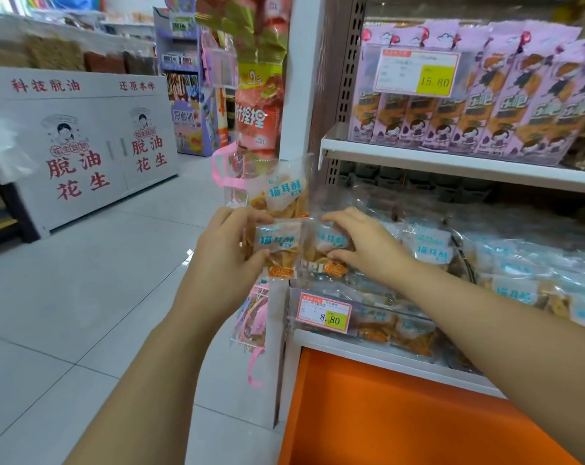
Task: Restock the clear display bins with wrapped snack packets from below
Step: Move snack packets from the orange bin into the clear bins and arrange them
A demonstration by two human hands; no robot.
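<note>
Centre frame: left hand grasps a snack packet, fingers curled round its edge. Right hand pinches a second packet just beside it. Both are held above the clear bin at lower right, price tag on its front.

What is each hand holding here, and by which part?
Left hand grips a clear snack packet by its left edge; right hand pinches a second packet by its right edge.

White red-lettered cabinet, orange panel, tiled floor
</note>
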